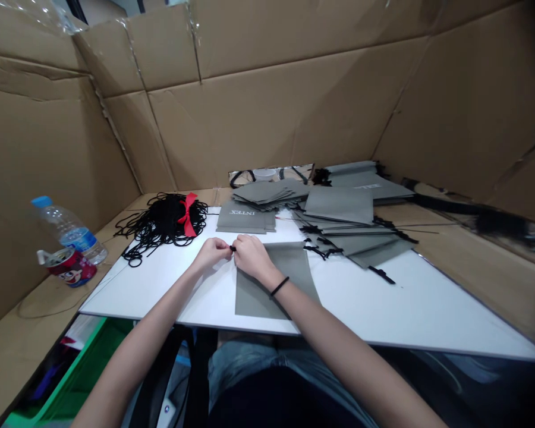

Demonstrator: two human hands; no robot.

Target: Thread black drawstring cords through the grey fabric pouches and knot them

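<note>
A flat grey drawstring pouch (294, 267) lies on the white table in front of me, partly covered by my right hand and forearm. My left hand (213, 253) pinches a short bit of black cord (232, 248) at the pouch's upper left corner. Close against it, my right hand (251, 255) has its fingers closed on the same cord and rests over the pouch's corner. The fingers hide most of the cord, so I cannot see how it runs. A tangled bundle of black cords (164, 223) with a red ribbon (188, 215) lies beyond my left hand.
Grey pouches printed INTEX (245, 219) lie behind my hands. More pouches with black cord ends (339, 208) are piled at right. A water bottle (71, 232) and red can (74, 267) stand left. Cardboard walls (271, 119) surround the white table (156, 285); a green drawer (84, 368) sits below.
</note>
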